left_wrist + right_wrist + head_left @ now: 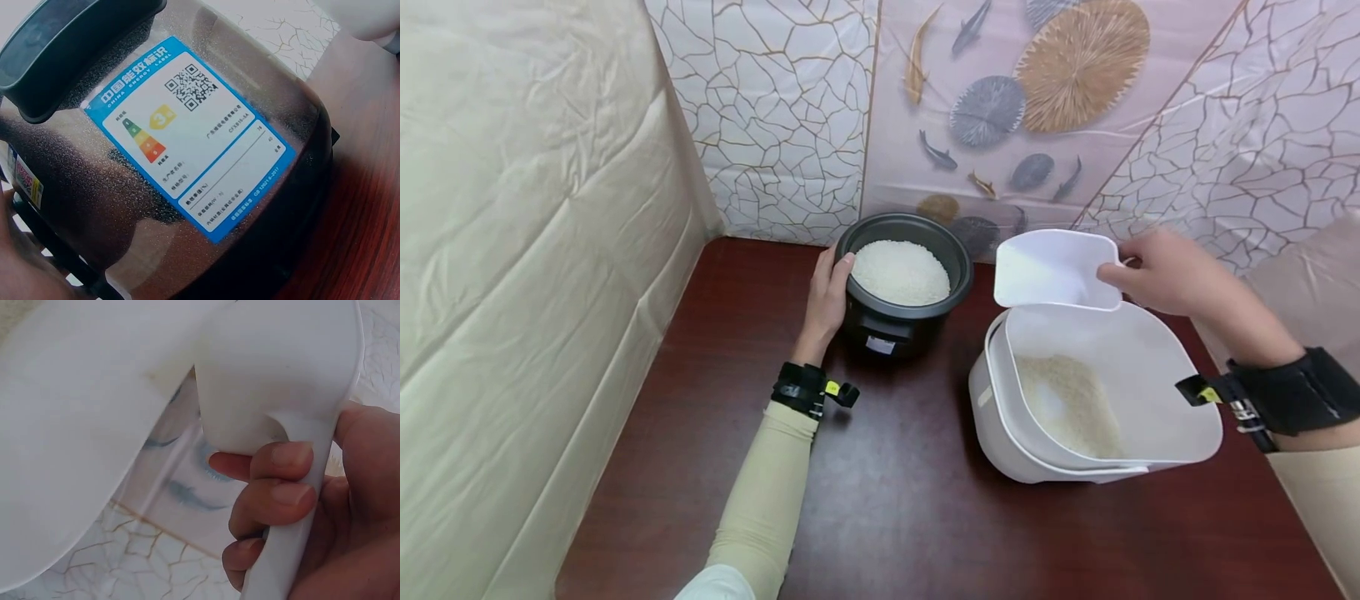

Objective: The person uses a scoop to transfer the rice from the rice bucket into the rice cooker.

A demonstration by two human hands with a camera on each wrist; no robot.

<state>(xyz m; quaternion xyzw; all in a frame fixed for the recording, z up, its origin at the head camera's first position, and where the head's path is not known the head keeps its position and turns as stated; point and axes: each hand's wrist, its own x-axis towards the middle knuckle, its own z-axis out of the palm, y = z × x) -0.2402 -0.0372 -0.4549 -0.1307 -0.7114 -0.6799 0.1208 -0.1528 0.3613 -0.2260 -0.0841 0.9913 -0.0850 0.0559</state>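
Note:
A dark rice cooker [910, 333] stands at the back middle of the table, with white rice [901, 272] in its pot. My left hand [826, 302] holds the cooker's left side, thumb at the rim; in the left wrist view, that hand [22, 265] is at a black side piece, its fingers partly hidden. With curled fingers, my right hand [1172, 271] grips the handle of a white scoop [1056, 267]. The scoop is above the far rim of a white rice bin [1000, 425]. Rice grains [1067, 404] lie in the bin. In the right wrist view, fingers wrap the scoop handle [281, 556].
The dark red wooden table [880, 517] extends in front of the cooker and bin. A cream padded cloth [550, 250] borders its left side. Behind stands a patterned backdrop [782, 108] with fish and crackle lines. A blue energy label [194, 137] is on the cooker.

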